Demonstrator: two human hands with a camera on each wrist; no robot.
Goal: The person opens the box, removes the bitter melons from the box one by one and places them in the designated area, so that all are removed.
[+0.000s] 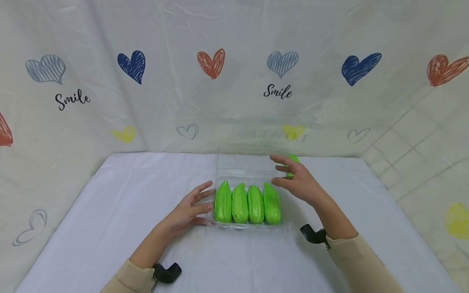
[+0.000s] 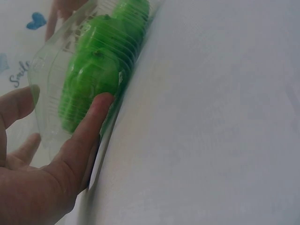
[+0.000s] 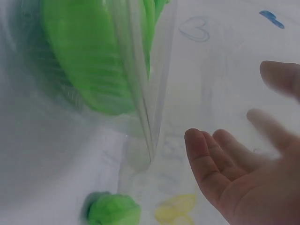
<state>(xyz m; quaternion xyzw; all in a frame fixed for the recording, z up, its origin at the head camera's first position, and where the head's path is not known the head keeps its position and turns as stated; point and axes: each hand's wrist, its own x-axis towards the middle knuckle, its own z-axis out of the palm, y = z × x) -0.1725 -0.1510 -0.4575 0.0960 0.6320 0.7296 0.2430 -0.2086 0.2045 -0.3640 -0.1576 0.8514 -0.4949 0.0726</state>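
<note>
A clear plastic clamshell box (image 1: 249,226) stands on the table with its lid (image 1: 242,162) raised at the back. In it lie several glossy green, ridged, gourd-like vegetables (image 1: 239,203), side by side. My left hand (image 1: 187,213) is at the box's left side, fingers spread; in the left wrist view the thumb (image 2: 91,122) rests against the box wall. Over the right back part of the box, my right hand (image 1: 300,181) hangs with fingers loosely bent and nothing held. Behind it is one more green vegetable (image 1: 293,159), partly hidden, lying outside the box (image 3: 115,209).
White cloth (image 1: 146,195) covers the table. A pale backdrop sheet (image 1: 242,106) printed with hearts and the word "Smile" rises behind the table and along its sides. Black wrist-worn pieces (image 1: 167,272) sit at both sleeves.
</note>
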